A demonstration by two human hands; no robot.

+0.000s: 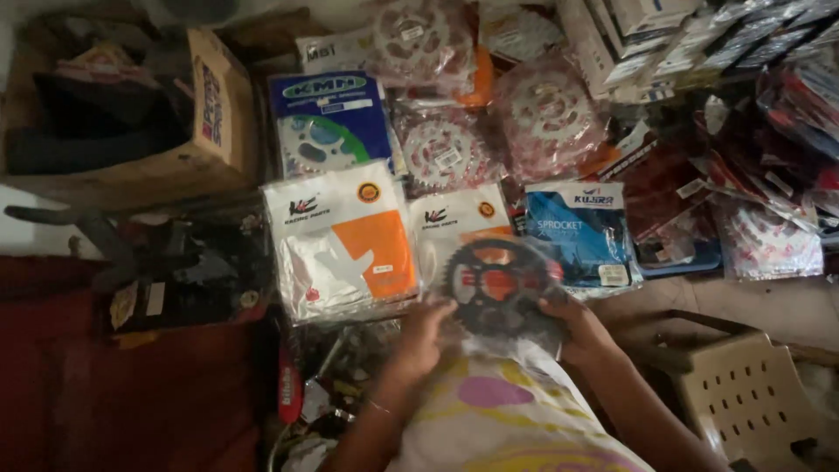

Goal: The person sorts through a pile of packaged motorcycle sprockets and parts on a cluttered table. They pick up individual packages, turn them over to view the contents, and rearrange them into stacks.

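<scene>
One black sprocket (496,287) in clear wrap, held two-handed.
Left hand (422,339) grips its left edge, right hand (578,328) its right; white-and-orange sprocket packet (343,242) just beside.

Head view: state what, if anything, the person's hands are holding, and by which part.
Both hands hold a black sprocket in clear wrapping: left hand at its left edge, right hand at its lower right edge.

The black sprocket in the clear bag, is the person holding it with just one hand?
No, both the left hand and the right hand grip the black sprocket, one on each side of it.
</scene>
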